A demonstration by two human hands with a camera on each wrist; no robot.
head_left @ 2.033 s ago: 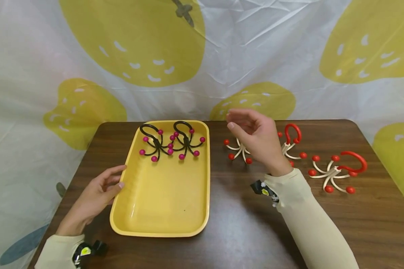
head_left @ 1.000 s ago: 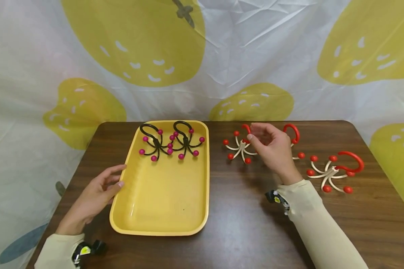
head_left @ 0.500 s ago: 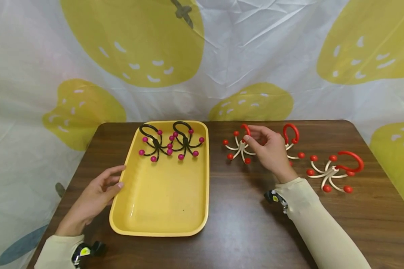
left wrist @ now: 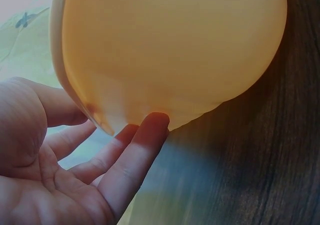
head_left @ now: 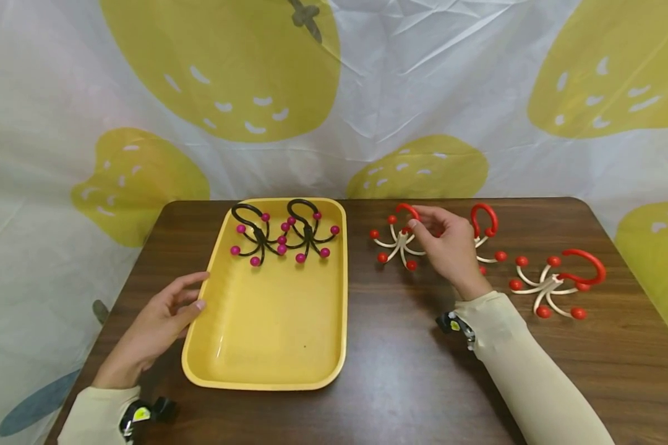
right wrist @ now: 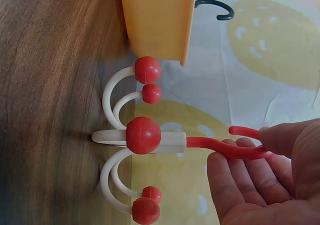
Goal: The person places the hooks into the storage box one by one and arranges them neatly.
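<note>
My left hand (head_left: 158,327) holds the left edge of a yellow plastic tray (head_left: 342,309). In the left wrist view, its thumb is at the rim and the fingertips (left wrist: 155,120) lie against the outer wall. My right hand (head_left: 448,247) pinches the red hook of a white multi-arm hook hanger (head_left: 402,240) with red balls on its arm ends. In the right wrist view, the hanger stands upright with its curved arms down at the wooden table, and the hook (right wrist: 240,151) runs between thumb and fingers.
Two black hook hangers (head_left: 260,238) with pink balls stand at the tray's far end. Two more white-and-red ones are to the right, one partly behind my right hand and one hanger (head_left: 551,284) nearer. A lemon-print curtain (head_left: 367,93) hangs behind the table (head_left: 412,383).
My right hand, earlier raised in front of the nearest white hanger, has moved right and down and now grips its red hook. My left hand stays at the tray.
</note>
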